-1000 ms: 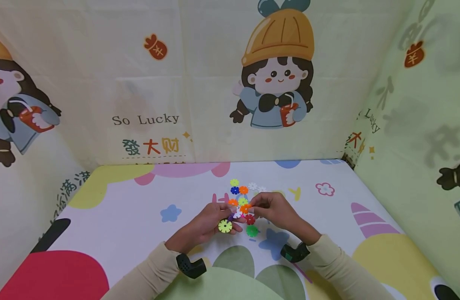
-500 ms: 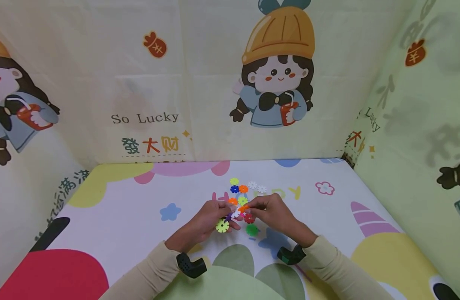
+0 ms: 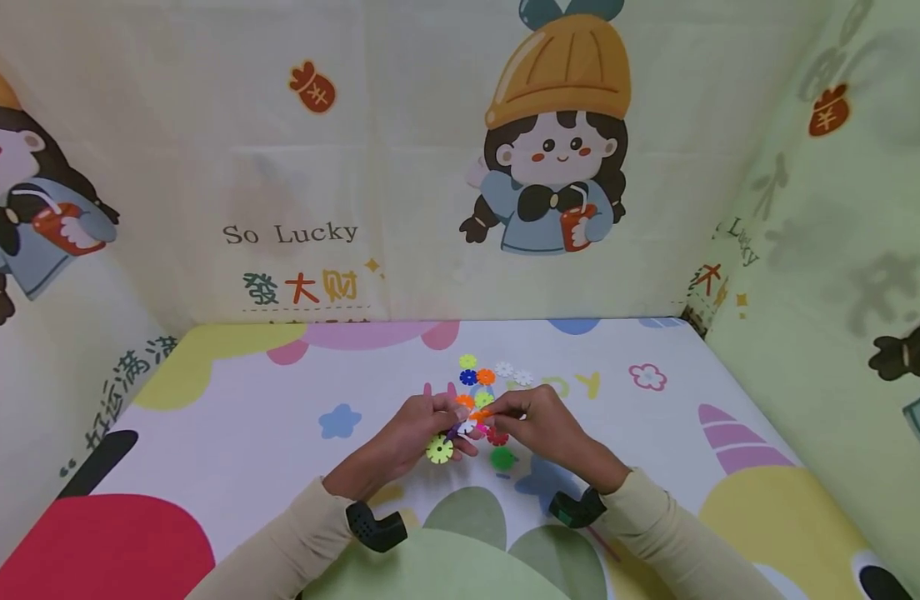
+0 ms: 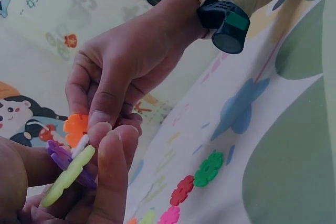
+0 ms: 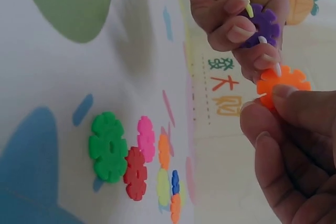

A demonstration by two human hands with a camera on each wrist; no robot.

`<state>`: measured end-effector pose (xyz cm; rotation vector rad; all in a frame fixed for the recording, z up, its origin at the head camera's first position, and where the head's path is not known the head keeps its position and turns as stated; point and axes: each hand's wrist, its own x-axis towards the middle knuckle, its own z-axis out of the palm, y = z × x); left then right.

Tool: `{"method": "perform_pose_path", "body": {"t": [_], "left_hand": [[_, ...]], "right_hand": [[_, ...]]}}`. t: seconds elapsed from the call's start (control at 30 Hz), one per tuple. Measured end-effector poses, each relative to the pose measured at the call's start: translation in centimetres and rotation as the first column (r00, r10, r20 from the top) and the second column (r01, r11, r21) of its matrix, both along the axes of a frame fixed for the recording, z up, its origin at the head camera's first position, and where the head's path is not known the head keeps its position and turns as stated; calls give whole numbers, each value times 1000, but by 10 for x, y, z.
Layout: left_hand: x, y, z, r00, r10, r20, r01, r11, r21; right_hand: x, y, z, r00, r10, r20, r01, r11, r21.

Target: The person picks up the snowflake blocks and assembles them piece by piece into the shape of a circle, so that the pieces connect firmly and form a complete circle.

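Observation:
My left hand [image 3: 418, 429] grips a small chain of notched plastic flower discs: a yellow-green disc [image 3: 440, 449], a purple disc [image 5: 260, 27] and a white disc [image 5: 277, 68] seen edge-on. Between thumb and forefinger, my right hand [image 3: 544, 427] pinches an orange disc [image 5: 283, 82]. In the right wrist view the orange disc's notched edge meets the end of the white disc. Left fingers hide much of the white disc. Both hands are raised over the table.
On the patterned tabletop [image 3: 265, 467] lie loose discs, among them a green disc [image 5: 108, 148], a red disc [image 5: 136, 174] and a pink disc [image 5: 146, 139]. Farther back are a blue disc [image 3: 469, 377] and two white discs. A printed cloth wall [image 3: 422, 200] stands behind.
The orange disc in my right hand has shifted left toward the white disc and turned more edge-on. Both hands have drifted slightly left; the left still holds its chain.

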<state>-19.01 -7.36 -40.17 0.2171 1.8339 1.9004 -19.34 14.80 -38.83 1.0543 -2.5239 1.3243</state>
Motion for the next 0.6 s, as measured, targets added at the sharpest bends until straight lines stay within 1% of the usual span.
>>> {"method": "perform_pose_path", "body": {"t": [0.17,0.3,0.4,0.47,0.6], "left_hand": [[3,0,2,1000,0,30,-1,999,36],[4,2,2,998,15,59,-18,999,47],[3,1,-1,995,49,84,-54,997,55],[2,-1,-3,991,85,106,-91,994,58],[1,-2,-4,981,136,140,-144,988,51]], "right_hand": [[1,1,4,998,10,63,-11,1000,16],[-1,4,2,996,-22,91,17,998,53],[-3,7,-3,994,-64,84,58,996,73],[-5,8,-7,991,-96,89,89,993,83],[-7,10,-15,974,-164,156,143,980,137]]}}
